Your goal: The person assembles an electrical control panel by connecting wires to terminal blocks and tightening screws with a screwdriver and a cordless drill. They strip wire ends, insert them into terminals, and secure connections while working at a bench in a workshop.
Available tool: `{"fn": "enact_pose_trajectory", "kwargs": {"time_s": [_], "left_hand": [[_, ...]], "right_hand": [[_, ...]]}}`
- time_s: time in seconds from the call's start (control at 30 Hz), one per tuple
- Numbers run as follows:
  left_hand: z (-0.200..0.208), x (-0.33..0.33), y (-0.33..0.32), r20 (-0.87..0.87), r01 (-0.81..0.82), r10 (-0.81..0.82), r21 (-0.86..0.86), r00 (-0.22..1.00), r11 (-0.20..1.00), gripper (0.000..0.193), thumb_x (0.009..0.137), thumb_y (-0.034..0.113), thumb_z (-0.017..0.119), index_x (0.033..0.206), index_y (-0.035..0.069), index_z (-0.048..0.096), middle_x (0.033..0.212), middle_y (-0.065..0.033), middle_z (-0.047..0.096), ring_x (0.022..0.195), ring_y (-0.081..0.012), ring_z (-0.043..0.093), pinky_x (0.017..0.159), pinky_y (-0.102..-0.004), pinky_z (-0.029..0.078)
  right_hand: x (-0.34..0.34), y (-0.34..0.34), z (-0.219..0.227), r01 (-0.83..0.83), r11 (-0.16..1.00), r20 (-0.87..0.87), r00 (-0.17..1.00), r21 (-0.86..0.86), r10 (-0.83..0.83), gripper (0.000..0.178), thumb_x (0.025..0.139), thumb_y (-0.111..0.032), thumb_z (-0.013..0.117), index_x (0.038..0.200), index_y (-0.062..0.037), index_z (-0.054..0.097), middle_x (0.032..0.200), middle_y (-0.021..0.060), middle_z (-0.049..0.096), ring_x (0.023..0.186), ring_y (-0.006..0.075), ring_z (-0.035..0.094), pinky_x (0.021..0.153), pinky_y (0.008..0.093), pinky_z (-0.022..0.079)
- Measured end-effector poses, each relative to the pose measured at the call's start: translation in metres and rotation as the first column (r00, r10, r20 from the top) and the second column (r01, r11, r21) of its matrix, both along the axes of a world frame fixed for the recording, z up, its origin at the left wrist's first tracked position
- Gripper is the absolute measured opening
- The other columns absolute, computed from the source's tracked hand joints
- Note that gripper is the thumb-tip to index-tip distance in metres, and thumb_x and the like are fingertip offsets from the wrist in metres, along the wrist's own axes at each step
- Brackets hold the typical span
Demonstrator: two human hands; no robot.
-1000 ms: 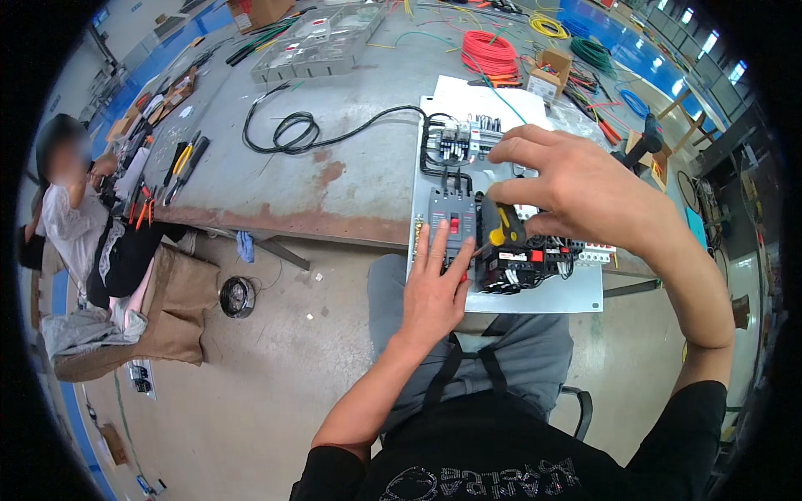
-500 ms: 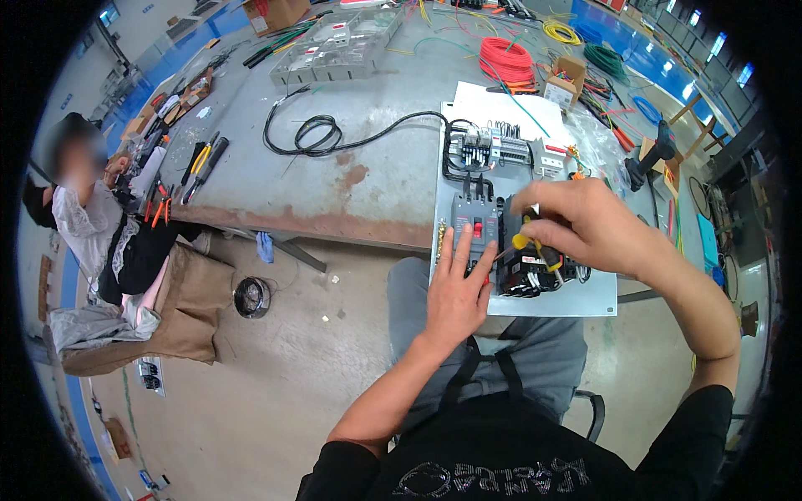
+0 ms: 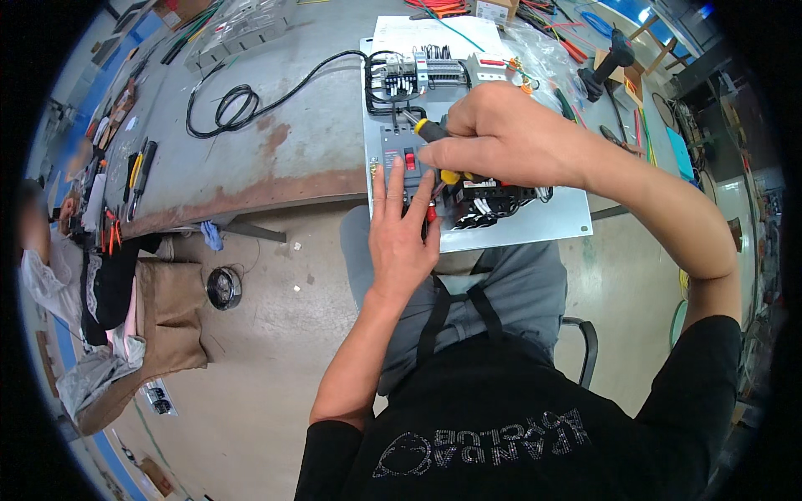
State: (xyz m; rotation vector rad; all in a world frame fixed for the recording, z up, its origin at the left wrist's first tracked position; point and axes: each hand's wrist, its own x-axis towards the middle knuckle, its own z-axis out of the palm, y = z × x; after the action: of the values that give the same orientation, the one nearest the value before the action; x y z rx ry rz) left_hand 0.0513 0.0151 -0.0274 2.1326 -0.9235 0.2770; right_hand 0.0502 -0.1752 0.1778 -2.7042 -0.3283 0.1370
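My left hand [image 3: 402, 250] lies with fingers spread on the lower part of a dark grey circuit breaker [image 3: 390, 148] with a red toggle. Close to its thumb and index finger is a small red piece [image 3: 431, 212]. My right hand [image 3: 501, 138] is closed round a screwdriver [image 3: 430, 129] with a yellow-and-black handle, its shaft pointing up and left above the breaker. Another yellow handle-like piece [image 3: 452, 177] shows under the right hand; the rest of it is hidden. Black contactor-like parts [image 3: 484, 203] with white wires sit beneath that hand on a pale mounting plate [image 3: 535, 234].
A black cable [image 3: 238, 113] loops over the metal bench [image 3: 309, 159] from the plate's terminal blocks [image 3: 434, 73]. Pliers and cutters [image 3: 140, 174] lie at left, near a seated co-worker [image 3: 63, 275]. A cordless driver [image 3: 608, 67] stands at the right, beside plastic wrapping [image 3: 547, 67].
The view has shifted, so the bench appears higher and further left. My right hand has moved up over the breaker, turning the screwdriver up-left. My left hand stays on the breaker.
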Motion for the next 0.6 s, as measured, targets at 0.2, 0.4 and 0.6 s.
{"fn": "enact_pose_trajectory", "kwargs": {"time_s": [0.2, 0.4, 0.6], "left_hand": [[0.001, 0.000, 0.001, -0.015, -0.011, 0.011, -0.008, 1.000, 1.000, 0.067, 0.087, 0.007, 0.074, 0.152, 0.018, 0.061, 0.166, -0.0240, 0.039, 0.153, -0.0525, 0.034, 0.120, -0.0558, 0.040], [0.001, 0.003, 0.000, 0.037, -0.013, 0.012, 0.008, 0.999, 1.000, 0.057, 0.084, 0.011, 0.081, 0.138, 0.005, 0.066, 0.167, -0.0243, 0.038, 0.154, -0.0524, 0.034, 0.119, -0.0556, 0.040], [0.008, 0.001, 0.000, 0.011, -0.006, 0.005, 0.048, 1.000, 0.999, 0.053, 0.084, 0.012, 0.081, 0.134, 0.003, 0.066, 0.166, -0.0260, 0.038, 0.152, -0.0549, 0.035, 0.118, -0.0565, 0.042]], "right_hand": [[-0.002, -0.001, 0.008, -0.001, 1.000, 0.054, 0.999, -0.002, 0.001, 0.041, 0.096, -0.034, 0.073, 0.080, 0.0032, 0.067, 0.063, 0.0181, 0.058, 0.058, 0.0308, 0.058, 0.061, 0.0427, 0.049], [-0.002, -0.020, 0.015, -0.317, 0.947, 0.217, 0.929, 0.051, 0.300, 0.026, 0.090, -0.005, 0.065, 0.116, -0.0047, 0.070, 0.099, 0.0156, 0.072, 0.092, 0.0371, 0.070, 0.084, 0.0454, 0.055], [-0.001, -0.021, 0.024, -0.360, 0.915, 0.276, 0.874, -0.184, 0.399, 0.032, 0.081, -0.003, 0.072, 0.113, -0.0071, 0.070, 0.097, 0.0157, 0.069, 0.096, 0.0402, 0.071, 0.084, 0.0495, 0.057]]}}
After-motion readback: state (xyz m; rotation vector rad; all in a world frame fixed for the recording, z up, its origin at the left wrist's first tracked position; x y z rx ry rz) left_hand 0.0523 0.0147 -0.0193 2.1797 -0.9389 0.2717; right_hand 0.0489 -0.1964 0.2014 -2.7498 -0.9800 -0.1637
